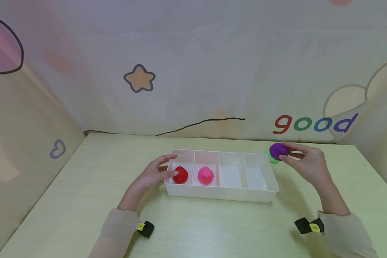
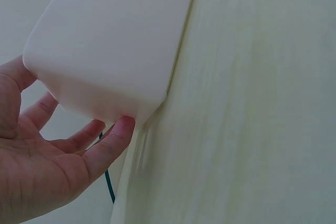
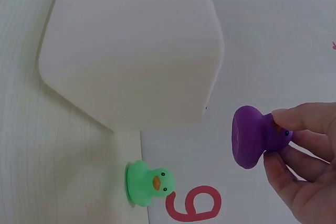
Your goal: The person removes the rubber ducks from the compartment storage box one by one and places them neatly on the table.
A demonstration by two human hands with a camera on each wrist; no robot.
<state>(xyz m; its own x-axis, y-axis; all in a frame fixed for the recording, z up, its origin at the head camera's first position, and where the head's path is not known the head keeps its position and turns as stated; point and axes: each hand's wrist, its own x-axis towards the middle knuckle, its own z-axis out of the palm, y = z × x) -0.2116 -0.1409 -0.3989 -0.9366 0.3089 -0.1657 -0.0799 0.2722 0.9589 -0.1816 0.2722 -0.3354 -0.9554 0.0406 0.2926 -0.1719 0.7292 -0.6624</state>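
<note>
Half filled by red toy (image 1: 182, 175) and pink duck (image 1: 205, 175), tray (image 1: 219, 193) is gripped by left hand (image 1: 152, 174), while purple duck (image 1: 276, 151), pinched by right hand (image 1: 310, 163), and green duck (image 3: 148, 183) are left to its right.

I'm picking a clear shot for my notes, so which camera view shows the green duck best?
The right wrist view: the green duck shows there unobstructed, with both eyes and beak visible. In the head view, the purple duck partly hides it; the left wrist view doesn't show it.
</note>
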